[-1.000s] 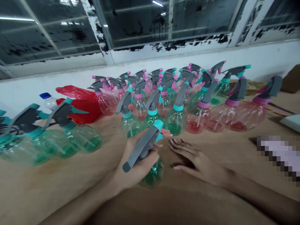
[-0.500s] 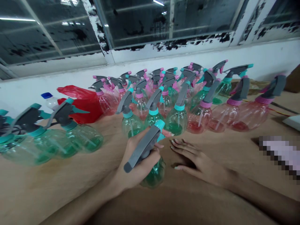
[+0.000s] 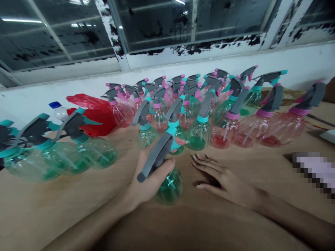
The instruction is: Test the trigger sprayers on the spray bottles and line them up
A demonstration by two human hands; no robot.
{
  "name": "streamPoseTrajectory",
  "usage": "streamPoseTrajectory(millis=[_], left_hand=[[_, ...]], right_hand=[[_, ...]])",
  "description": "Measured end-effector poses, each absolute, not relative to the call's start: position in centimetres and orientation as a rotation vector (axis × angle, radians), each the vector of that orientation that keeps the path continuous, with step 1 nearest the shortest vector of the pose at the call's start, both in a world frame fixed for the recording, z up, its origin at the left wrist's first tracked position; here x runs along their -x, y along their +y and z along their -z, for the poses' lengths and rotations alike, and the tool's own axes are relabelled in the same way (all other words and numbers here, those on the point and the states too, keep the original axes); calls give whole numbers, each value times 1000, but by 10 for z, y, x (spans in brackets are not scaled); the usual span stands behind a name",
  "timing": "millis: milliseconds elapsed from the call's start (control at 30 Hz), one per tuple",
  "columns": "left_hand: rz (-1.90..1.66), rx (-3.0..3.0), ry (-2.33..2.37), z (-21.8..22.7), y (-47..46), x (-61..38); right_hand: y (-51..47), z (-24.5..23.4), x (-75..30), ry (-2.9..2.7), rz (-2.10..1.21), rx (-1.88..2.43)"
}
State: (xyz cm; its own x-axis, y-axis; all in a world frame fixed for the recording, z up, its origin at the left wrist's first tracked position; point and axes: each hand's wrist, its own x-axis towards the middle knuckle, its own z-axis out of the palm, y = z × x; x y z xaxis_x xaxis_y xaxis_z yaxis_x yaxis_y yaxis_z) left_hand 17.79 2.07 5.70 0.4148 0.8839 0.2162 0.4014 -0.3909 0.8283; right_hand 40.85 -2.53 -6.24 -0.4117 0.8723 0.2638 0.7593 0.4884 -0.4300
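Note:
My left hand (image 3: 149,181) is wrapped round the neck of a green spray bottle (image 3: 170,188) with a grey and turquoise trigger head. Green liquid shows in its round clear body, below my fingers. Part of the neck and the trigger is hidden by the hand. To the right, my right hand (image 3: 217,176) rests on the table with its fingers stretched out, holding nothing. Just beyond both hands stands another green spray bottle (image 3: 199,134), and beside it a pink spray bottle (image 3: 223,134).
Several pink and green spray bottles crowd the table (image 3: 78,202) towards the wall. More green bottles (image 3: 96,153) stand at the left, near a red plastic bag (image 3: 101,118) and a blue-capped bottle (image 3: 56,109). A blurred-out flat object (image 3: 314,170) lies at the right.
The spray bottle in my left hand has shifted slightly left and towards the row behind it. My right hand stays flat on the table. The view has moved a little.

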Motion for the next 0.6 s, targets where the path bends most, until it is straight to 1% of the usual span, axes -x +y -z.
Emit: streamPoseTrajectory(millis=[267, 600], left_hand=[[-894, -1992, 1035, -48, 19, -180], [-905, -1978, 1022, -48, 20, -181]], right_hand=[[-25, 65, -409, -2275, -336, 1355], [-25, 64, -409, -2274, -352, 1345]])
